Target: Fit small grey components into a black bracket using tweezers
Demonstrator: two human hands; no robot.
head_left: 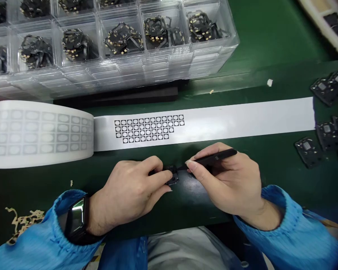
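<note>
A dark module [172,175] is pinched by the left fingers [154,176] above the worktop [191,202], and black tweezers [214,157] are pinched by the right fingers [197,167] at its edge. Round labels [149,129] remain on the paper strip [242,120]; further modules [307,152] lie at right.

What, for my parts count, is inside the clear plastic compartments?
Tangled piles of black flexible circuit parts with gold pads; whatever lies beneath the top pieces is covered.

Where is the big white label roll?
In the head view, the white label roll lies at the left of the green bench, below the clear plastic trays and up-left of the person's left hand.
</note>
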